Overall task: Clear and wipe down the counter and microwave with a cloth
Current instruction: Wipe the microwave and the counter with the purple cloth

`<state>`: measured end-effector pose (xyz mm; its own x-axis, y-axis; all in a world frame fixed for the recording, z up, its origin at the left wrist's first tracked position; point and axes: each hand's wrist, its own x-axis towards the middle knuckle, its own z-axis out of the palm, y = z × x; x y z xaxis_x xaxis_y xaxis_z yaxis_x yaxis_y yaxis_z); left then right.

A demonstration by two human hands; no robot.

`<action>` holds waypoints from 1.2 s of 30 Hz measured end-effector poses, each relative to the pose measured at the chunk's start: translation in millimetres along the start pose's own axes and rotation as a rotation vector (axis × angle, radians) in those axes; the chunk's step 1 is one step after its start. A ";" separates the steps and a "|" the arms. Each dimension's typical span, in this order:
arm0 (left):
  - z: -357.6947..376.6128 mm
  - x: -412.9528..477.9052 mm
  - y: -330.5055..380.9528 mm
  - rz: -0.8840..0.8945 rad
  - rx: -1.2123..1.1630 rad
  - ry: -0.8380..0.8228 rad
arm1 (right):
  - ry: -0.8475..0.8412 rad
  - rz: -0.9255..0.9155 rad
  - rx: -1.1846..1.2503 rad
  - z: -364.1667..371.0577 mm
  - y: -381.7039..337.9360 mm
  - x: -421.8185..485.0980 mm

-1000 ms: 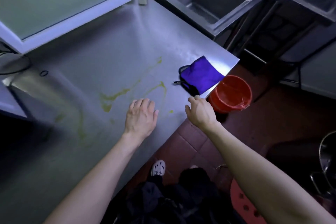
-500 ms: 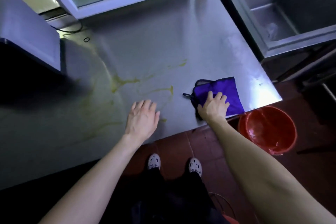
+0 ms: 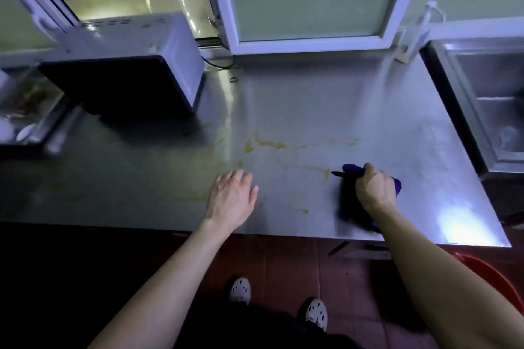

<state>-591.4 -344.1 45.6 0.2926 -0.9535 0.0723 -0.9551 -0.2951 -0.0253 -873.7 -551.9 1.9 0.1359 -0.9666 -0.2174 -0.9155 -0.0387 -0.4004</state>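
Gripping purple cloth (image 3: 351, 170) under R hand (image 3: 374, 190), on counter (image 3: 312, 110).

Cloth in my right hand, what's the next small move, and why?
Probably sweep the cloth left across the counter into the nearest yellow streak. Your right hand grips it bunched, right beside that streak, and more smears lie further left.

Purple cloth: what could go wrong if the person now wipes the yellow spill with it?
The cloth is bunched in the right hand, so it may smear the yellow spill instead of lifting it.
Streaks run toward the microwave; a leftward wipe could push mess under it.
The left hand rests beside the streaks and may get dirty.
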 end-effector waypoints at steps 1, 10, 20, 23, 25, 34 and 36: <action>-2.3 -1.8 -8.1 -0.005 -0.005 0.016 | 0.016 -0.015 0.046 -16.5 -20.2 -8.2; -32.5 14.1 -110.9 0.055 -0.262 0.221 | 0.144 -0.320 0.236 -126.0 -257.3 -38.9; -101.8 -10.5 -296.2 -0.216 -0.945 0.329 | -0.244 -0.613 0.384 -46.2 -479.7 -106.2; -127.0 -12.9 -350.5 -0.242 -1.034 0.314 | -0.389 -0.731 0.338 -24.1 -520.6 -127.3; -147.0 -14.7 -377.0 -0.194 -1.111 0.255 | -0.492 -0.807 0.287 -13.8 -545.1 -141.3; -182.2 -7.6 -448.7 -0.393 -1.190 0.450 | -0.506 -0.792 0.654 29.8 -604.7 -148.1; -180.8 -10.5 -456.5 -0.488 -1.178 0.468 | -0.512 -0.790 0.691 45.5 -611.3 -152.3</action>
<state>-166.7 -188.3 236.7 0.7920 -0.5883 0.1636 -0.2998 -0.1413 0.9435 -317.5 -369.5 239.2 0.8571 -0.5138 0.0382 -0.1284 -0.2849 -0.9499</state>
